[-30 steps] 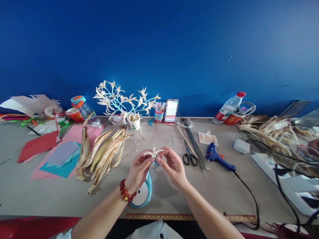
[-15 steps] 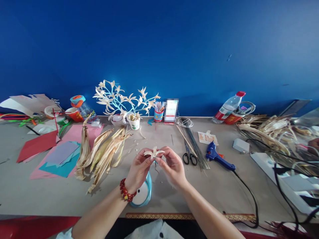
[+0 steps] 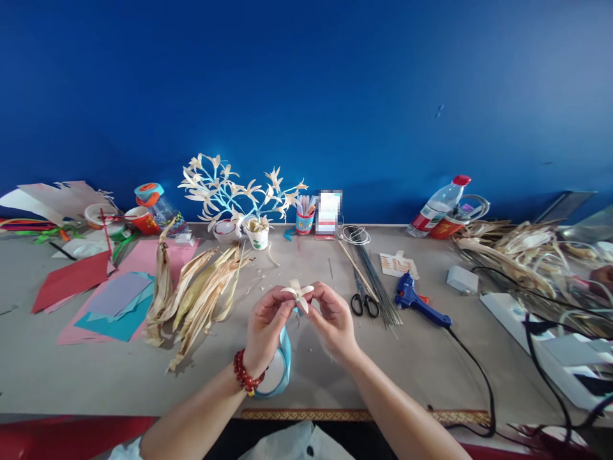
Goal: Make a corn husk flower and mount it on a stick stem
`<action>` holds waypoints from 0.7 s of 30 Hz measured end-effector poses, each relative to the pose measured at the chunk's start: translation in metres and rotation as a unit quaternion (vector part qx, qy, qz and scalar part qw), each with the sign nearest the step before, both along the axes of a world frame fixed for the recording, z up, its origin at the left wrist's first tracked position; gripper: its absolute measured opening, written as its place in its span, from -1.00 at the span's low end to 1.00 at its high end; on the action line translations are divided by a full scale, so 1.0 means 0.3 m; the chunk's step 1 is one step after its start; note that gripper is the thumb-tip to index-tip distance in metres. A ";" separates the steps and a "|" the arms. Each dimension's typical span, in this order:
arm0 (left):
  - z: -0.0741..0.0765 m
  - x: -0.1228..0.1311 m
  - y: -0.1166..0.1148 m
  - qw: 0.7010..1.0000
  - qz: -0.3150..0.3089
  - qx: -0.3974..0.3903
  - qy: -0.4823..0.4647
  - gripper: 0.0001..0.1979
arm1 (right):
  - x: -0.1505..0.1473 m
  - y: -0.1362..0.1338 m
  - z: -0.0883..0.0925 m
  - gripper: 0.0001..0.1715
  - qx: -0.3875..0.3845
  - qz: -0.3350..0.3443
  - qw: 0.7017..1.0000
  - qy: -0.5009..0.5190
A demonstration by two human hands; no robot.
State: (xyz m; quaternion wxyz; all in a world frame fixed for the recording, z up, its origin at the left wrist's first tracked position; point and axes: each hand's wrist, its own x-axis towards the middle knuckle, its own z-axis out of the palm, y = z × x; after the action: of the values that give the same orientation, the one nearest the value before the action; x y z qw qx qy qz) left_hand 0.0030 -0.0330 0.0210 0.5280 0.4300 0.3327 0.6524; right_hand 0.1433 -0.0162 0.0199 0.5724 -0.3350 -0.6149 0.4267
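A small cream flower (image 3: 297, 292), its narrow petals spread, is pinched between my two hands above the table. My left hand (image 3: 269, 322) grips it from the left and wears a red bead bracelet at the wrist. From the other side, the thumb and fingers of my right hand (image 3: 334, 321) close on it. A bit of light blue and a thin strand show beneath the petals. Below my left hand lies a roll of light blue tape (image 3: 286, 364), partly hidden by the wrist. Similar flowers on blue stems (image 3: 249, 190) stand in a white cup (image 3: 259, 239) behind.
Dried corn husks (image 3: 198, 303) and coloured paper (image 3: 119, 326) lie left. To the right are black-handled scissors (image 3: 364, 305), thin wires (image 3: 380, 287), a blue glue gun (image 3: 421, 305) with its cord, and a white power strip (image 3: 522, 345). Another person's hand (image 3: 602, 281) shows at the right edge.
The flower has tilted so that its open face and centre now turn toward me. Both hands keep their pinch, and my left wrist has shifted slightly.
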 end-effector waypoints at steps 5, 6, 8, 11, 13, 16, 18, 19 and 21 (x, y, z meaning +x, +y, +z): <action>-0.002 -0.001 0.003 1.000 -0.003 0.006 0.014 -0.94 | 0.002 -0.002 0.009 -0.81 -0.001 0.002 1.000 -0.005; -0.001 -0.002 0.002 1.000 -0.001 0.006 0.018 -0.93 | 0.001 -0.002 0.010 -0.81 -0.001 0.001 1.000 -0.005; 0.001 -0.001 0.001 1.000 0.000 0.004 0.021 -0.92 | 0.000 -0.001 0.010 -0.79 -0.002 0.002 1.000 -0.001; 0.003 -0.002 -0.001 1.000 -0.007 -0.002 0.010 -0.90 | -0.002 0.001 0.009 -0.79 -0.007 0.013 1.000 0.018; -0.001 -0.003 -0.002 1.000 -0.012 -0.011 0.000 -0.88 | -0.003 0.002 0.009 -0.76 -0.011 0.024 0.999 0.033; -0.010 -0.008 -0.003 0.999 -0.035 -0.021 -0.014 -0.88 | 0.000 0.005 0.010 -0.73 -0.015 0.032 0.999 0.040; -0.017 -0.012 -0.005 0.998 -0.048 -0.023 -0.023 -0.89 | 0.004 0.006 0.012 -0.73 -0.016 0.032 0.999 0.037; -0.020 -0.013 -0.006 0.998 -0.052 -0.024 -0.026 -0.90 | 0.006 0.006 0.013 -0.73 -0.018 0.034 0.999 0.035; -0.023 -0.016 -0.009 0.998 -0.056 -0.028 -0.027 -0.90 | 0.009 0.007 0.018 -0.72 -0.023 0.039 0.998 0.038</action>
State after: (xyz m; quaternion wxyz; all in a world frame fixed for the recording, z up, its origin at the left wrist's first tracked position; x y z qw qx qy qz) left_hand -0.0018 -0.0356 0.0140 0.5844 0.4152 0.3117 0.6237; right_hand 0.1461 -0.0141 0.0255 0.5704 -0.3075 -0.5955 0.4748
